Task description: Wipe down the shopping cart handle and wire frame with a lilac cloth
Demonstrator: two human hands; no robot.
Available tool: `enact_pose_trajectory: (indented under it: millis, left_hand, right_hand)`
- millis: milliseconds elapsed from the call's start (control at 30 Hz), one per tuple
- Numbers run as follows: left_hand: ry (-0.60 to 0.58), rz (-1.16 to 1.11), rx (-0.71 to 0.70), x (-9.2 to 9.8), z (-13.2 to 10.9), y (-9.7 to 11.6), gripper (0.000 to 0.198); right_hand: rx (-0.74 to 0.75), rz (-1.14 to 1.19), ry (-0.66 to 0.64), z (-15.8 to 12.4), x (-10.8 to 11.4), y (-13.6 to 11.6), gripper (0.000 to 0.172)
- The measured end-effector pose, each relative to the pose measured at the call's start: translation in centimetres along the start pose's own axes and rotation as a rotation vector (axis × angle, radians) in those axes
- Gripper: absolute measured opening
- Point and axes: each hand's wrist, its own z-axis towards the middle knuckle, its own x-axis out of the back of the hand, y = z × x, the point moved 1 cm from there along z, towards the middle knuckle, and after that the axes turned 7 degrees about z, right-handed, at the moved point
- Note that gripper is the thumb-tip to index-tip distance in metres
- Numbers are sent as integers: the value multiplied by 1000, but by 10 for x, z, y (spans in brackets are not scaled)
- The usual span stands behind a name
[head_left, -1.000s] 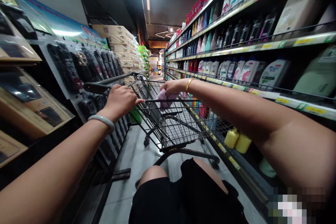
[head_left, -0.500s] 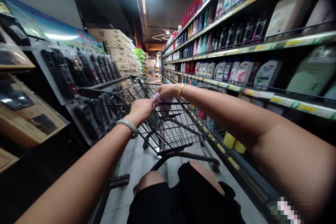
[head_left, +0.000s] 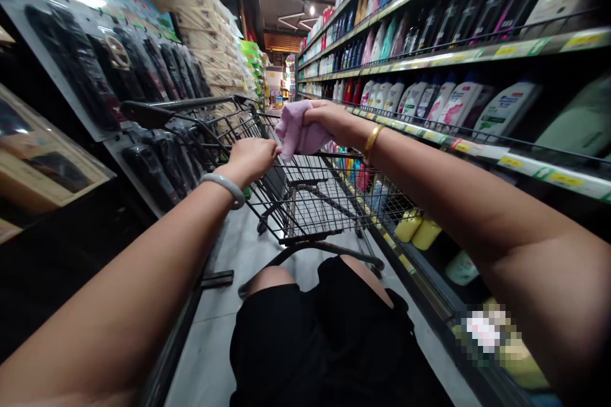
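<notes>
A crumpled light-purple cloth (head_left: 305,133) is held over the near end of a black wire shopping cart (head_left: 312,206). My right hand (head_left: 334,122), with a gold bangle at the wrist, is closed on the cloth and bunches it from the right. On the left, my left hand (head_left: 252,158), below which sits a pale bangle, is closed with its fingertips pinching the cloth's lower left edge. Part of the cart's frame is hidden behind the hands and cloth.
Shelves on the right carry several shampoo bottles (head_left: 463,102). To the left hang packaged dark goods (head_left: 71,63), beyond which stand stacked wrapped packs (head_left: 205,25). Yellow bottles (head_left: 424,233) are on the low shelf. A grey tiled floor (head_left: 210,337) lies below.
My right hand has risen and moved right, so more of the purple cloth shows. My left hand has shifted slightly left and up. The view has tilted down.
</notes>
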Motion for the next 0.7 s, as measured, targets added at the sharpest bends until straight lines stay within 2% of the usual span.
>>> enact_pose_trajectory:
  millis: [133,233,300,367,467,533,633,700]
  left_hand:
    - [20,15,6,-1,0,2,56]
    - [24,18,6,-1,1,3,55]
    - [24,19,6,0,1,4,53]
    - [26,20,10,-1,1,3,52]
    - [31,21,18,-2,1,2,55]
    - [34,21,23,-3,1,2,57]
    - [39,23,24,-4,2,2,57]
    - [44,25,25,-4,2,3,57]
  right_hand:
    - [-108,-96,-17,-11,12,8,20]
    - [-184,-228,-112,-13,4,18,19]
    - [-127,-334,-168,-15,-6,24,19]
    - [4,-462,-183,-19,-14,31,24]
    - [101,-539,-179,-26,-15,47,24]
    - [53,-461,-111,-30,-10,59,23]
    - [-18,-257,175,-32,1,75,32]
    - [-52,-246,281,-31,6,80,35]
